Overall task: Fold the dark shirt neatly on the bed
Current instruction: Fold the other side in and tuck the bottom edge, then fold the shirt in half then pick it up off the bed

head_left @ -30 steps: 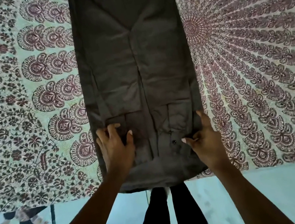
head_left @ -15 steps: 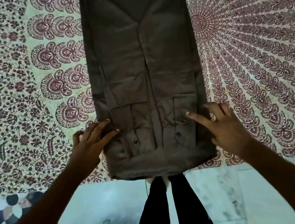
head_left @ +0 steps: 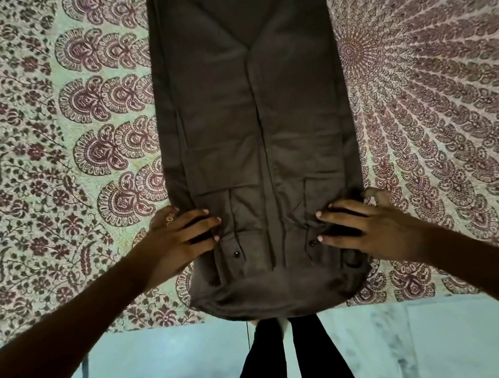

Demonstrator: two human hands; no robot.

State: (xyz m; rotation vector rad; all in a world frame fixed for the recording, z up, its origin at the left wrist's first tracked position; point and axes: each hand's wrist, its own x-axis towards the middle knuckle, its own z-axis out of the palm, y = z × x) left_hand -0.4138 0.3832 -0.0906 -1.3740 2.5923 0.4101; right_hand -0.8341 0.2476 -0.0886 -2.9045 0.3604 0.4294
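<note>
The dark shirt [head_left: 253,125] lies as a long narrow strip down the centre of the frame on the bed's patterned bedspread [head_left: 48,150], with its buttoned cuffs [head_left: 236,254] near the lower end. The left hand [head_left: 180,247] and right hand [head_left: 379,229] lie flat on its lower side edges, fingers straight, gripping nothing. The cloth looks light, soft and floppy, so pinching both lower corners together would probably keep the fold square.

The dark shirt [head_left: 251,110] lay as one long strip down the middle of the bed [head_left: 48,150], near edge to far. Flat bedspread stretched open on both sides. The left hand [head_left: 174,248] and right hand [head_left: 379,229] flanked its near end; legs [head_left: 294,356] stood just beyond.
</note>
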